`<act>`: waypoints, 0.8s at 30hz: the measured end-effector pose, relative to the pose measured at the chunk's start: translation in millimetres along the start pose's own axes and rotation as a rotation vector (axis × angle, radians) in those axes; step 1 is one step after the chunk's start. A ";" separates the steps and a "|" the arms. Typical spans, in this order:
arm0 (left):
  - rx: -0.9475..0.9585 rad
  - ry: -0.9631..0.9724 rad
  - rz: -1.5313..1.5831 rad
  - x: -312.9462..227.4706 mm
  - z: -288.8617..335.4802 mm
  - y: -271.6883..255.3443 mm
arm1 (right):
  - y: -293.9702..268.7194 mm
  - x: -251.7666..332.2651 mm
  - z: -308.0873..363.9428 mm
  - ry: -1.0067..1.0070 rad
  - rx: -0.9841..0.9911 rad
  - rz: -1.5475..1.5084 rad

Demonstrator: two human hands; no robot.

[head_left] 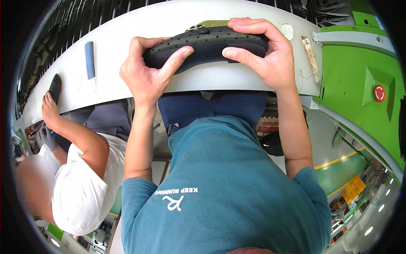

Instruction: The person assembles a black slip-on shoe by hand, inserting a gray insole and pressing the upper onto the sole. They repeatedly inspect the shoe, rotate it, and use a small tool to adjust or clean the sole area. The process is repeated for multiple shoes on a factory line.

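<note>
A black shoe point(207, 47) with a row of dark dots along its side is held up over the white table. A strip of olive-green shoe last point(215, 24) shows behind its upper edge, close to a small metal piece point(196, 27). My left hand point(146, 70) grips the left end, thumb on the near face. Around the right end wraps my right hand point(270, 53), its thumb pressing the near face and its fingers over the top. The far side of the shoe is hidden.
On the white table point(114, 31) lie a blue-handled tool point(89, 60), a whitish round piece point(287, 31) and a cord-wrapped stick point(311, 58). At left, a co-worker's hand point(50, 111) touches a black sole-shaped piece point(55, 88). A green machine point(355, 72) with a red button point(379, 93) stands at right.
</note>
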State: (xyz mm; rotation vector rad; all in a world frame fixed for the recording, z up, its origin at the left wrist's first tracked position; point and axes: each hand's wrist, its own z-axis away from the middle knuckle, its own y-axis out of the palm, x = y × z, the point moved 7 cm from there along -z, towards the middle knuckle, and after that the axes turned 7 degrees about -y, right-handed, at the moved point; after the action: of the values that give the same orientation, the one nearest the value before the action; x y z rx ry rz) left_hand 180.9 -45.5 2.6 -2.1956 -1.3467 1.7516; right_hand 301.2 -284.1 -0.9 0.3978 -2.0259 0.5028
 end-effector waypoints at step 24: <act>0.328 -0.125 -0.038 4.7 7.9 -23.9 | 15.4 9.3 4.4 0.219 -0.152 -0.140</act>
State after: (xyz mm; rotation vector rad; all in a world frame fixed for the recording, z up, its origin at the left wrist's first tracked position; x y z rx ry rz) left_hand 160.3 -31.3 8.1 -1.9043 -1.0214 1.9598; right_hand 286.2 -273.7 2.4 0.3723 -1.7968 0.2905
